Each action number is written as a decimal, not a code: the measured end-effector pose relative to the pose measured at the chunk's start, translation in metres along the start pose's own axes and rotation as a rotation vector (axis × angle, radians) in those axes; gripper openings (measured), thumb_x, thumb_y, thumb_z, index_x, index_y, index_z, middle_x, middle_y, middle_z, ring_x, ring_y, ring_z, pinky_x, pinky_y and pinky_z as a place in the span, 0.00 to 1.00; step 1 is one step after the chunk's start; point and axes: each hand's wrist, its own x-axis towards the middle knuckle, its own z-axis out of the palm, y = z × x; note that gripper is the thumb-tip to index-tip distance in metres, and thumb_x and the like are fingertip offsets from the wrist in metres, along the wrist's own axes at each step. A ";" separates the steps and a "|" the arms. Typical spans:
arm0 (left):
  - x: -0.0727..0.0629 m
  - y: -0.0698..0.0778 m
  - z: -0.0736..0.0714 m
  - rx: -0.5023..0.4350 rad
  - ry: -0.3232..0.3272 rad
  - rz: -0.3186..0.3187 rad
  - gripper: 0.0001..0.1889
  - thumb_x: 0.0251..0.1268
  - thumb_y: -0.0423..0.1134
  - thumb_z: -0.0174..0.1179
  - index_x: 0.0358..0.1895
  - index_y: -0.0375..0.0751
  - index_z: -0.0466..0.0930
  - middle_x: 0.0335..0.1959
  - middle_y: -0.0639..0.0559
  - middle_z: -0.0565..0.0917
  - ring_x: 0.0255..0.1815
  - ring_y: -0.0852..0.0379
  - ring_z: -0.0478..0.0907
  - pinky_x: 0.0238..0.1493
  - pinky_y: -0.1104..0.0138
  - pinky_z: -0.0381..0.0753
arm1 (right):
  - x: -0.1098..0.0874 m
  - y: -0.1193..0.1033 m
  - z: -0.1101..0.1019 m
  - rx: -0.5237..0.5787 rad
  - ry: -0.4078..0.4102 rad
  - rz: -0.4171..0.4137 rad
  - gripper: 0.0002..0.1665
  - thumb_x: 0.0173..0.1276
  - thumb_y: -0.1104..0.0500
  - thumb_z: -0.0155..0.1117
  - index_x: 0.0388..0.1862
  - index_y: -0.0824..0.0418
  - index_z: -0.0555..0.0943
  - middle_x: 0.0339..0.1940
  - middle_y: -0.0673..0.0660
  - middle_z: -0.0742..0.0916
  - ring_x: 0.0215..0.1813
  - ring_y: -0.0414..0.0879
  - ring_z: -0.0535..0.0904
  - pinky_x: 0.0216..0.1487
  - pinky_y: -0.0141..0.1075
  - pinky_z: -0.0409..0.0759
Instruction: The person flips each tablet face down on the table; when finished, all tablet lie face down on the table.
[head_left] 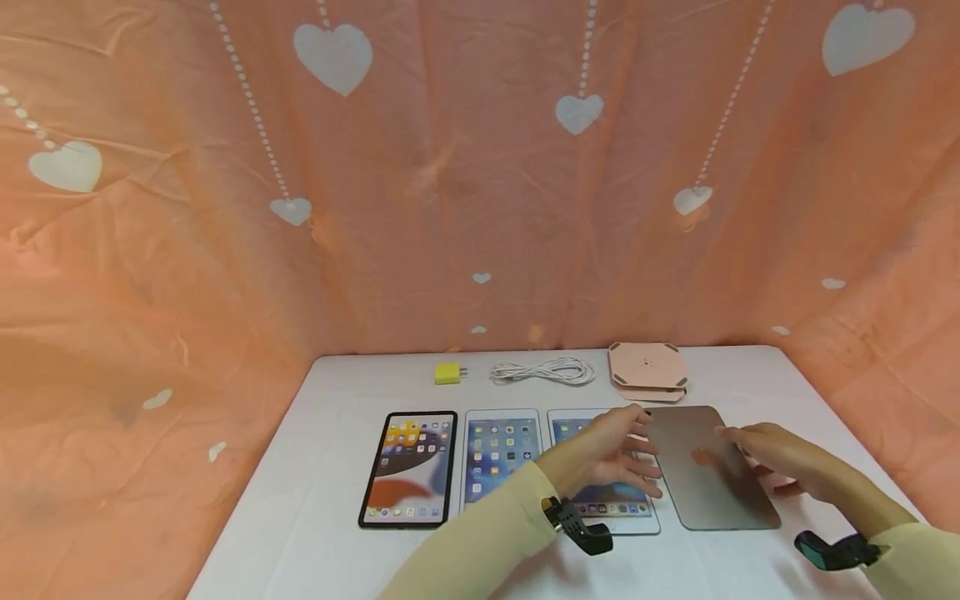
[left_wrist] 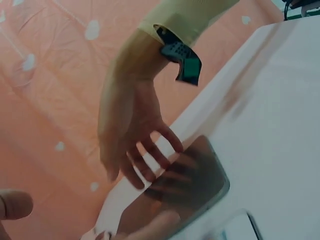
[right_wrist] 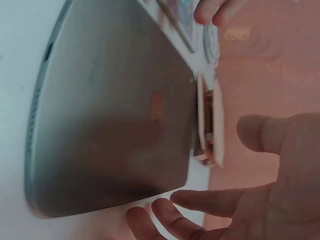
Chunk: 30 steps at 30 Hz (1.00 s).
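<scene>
A grey tablet (head_left: pixel 701 487) lies face down at the right of the row, its back with a small logo upward. Spread fingers of my left hand (head_left: pixel 609 450) reach over its left edge, above a white-framed tablet (head_left: pixel 633 526) whose lit screen is partly hidden. On the other side, my right hand (head_left: pixel 787 458) has its thumb over the grey tablet's back and its other fingers beside the right edge. The right wrist view shows fingertips (right_wrist: pixel 162 206) close to the edge of the grey tablet (right_wrist: pixel 110 120), thumb held apart. Neither hand grips anything.
Leftward are another white-framed tablet (head_left: pixel 502 442) and a black-framed tablet (head_left: pixel 411 471), both with lit screens. Along the back lie a yellow charger plug (head_left: pixel 447 373), a coiled white cable (head_left: pixel 543 370) and a flat pink octagonal piece (head_left: pixel 648 365). An orange curtain (head_left: pixel 480 183) surrounds the white table (head_left: pixel 300 500).
</scene>
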 end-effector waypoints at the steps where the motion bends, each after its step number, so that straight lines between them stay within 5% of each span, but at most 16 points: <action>1: -0.005 0.002 -0.007 0.022 -0.016 0.011 0.34 0.75 0.43 0.58 0.76 0.24 0.66 0.69 0.25 0.78 0.74 0.14 0.70 0.70 0.20 0.68 | -0.001 -0.002 -0.001 -0.030 0.003 -0.014 0.55 0.87 0.31 0.46 0.78 0.84 0.59 0.70 0.84 0.74 0.64 0.77 0.79 0.51 0.59 0.87; 7: -0.031 0.015 -0.047 0.032 -0.081 0.077 0.29 0.75 0.38 0.58 0.73 0.22 0.72 0.69 0.25 0.81 0.71 0.21 0.78 0.69 0.28 0.77 | -0.009 -0.017 -0.003 -0.068 0.017 -0.127 0.53 0.89 0.34 0.43 0.79 0.84 0.60 0.74 0.85 0.73 0.67 0.77 0.79 0.58 0.65 0.86; 16: -0.066 0.029 -0.099 0.051 0.011 0.133 0.29 0.76 0.38 0.56 0.74 0.25 0.69 0.74 0.25 0.77 0.72 0.22 0.78 0.66 0.33 0.83 | -0.010 -0.031 0.014 0.312 -0.122 -0.210 0.42 0.92 0.40 0.42 0.82 0.76 0.61 0.71 0.68 0.84 0.65 0.55 0.85 0.64 0.54 0.88; 22: -0.076 0.029 -0.116 0.087 0.070 0.133 0.25 0.77 0.38 0.55 0.70 0.25 0.71 0.72 0.23 0.77 0.69 0.18 0.79 0.66 0.31 0.81 | -0.003 -0.037 0.029 0.421 -0.201 -0.196 0.41 0.90 0.39 0.45 0.82 0.69 0.67 0.72 0.61 0.85 0.67 0.51 0.84 0.66 0.51 0.87; 30: -0.074 0.019 -0.119 0.117 0.100 0.123 0.31 0.77 0.41 0.55 0.74 0.23 0.66 0.73 0.19 0.73 0.69 0.11 0.73 0.64 0.26 0.80 | 0.004 -0.048 0.052 0.508 -0.264 -0.152 0.43 0.89 0.38 0.48 0.84 0.68 0.62 0.76 0.72 0.80 0.69 0.60 0.85 0.68 0.59 0.87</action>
